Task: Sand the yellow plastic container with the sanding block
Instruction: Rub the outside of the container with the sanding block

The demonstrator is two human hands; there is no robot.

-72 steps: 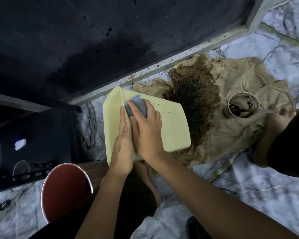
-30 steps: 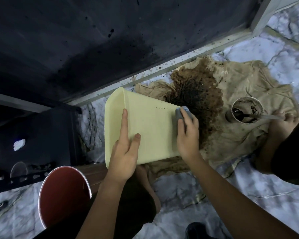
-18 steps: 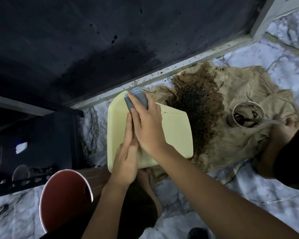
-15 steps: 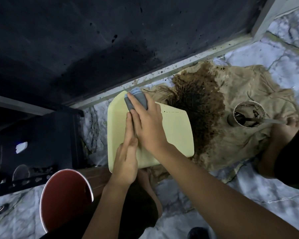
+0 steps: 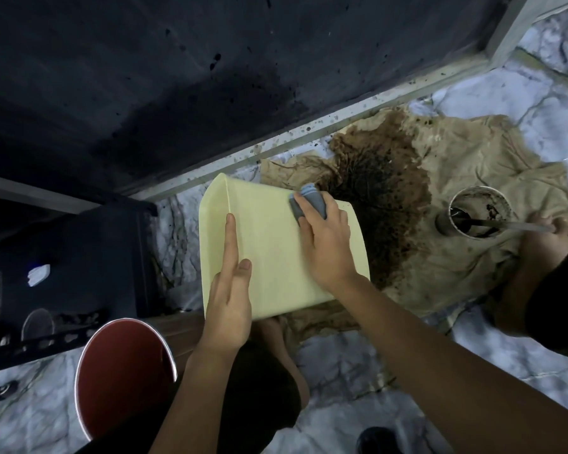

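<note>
- Two hands are on the job: my left hand (image 5: 231,291) lies flat, fingers straight, pressing on the yellow plastic container (image 5: 276,257) to keep it from sliding.
- My right hand (image 5: 325,244) curls its fingers round the grey sanding block (image 5: 309,203) and pushes it down on the far top edge of the wide side.
- That container lies on its side on the marble floor (image 5: 341,365), one end over the stained brown cloth (image 5: 456,178).
- I think I should rub in long, even strokes and press the same all the way.
- Thin plastic may bend, so I should push gently and keep my left hand firm.
- I should keep my flat fingers out of the block's path.
- Another person's hand (image 5: 545,231) stirs a cup of dark stuff (image 5: 476,213) close by, so I must not bump it.
</note>
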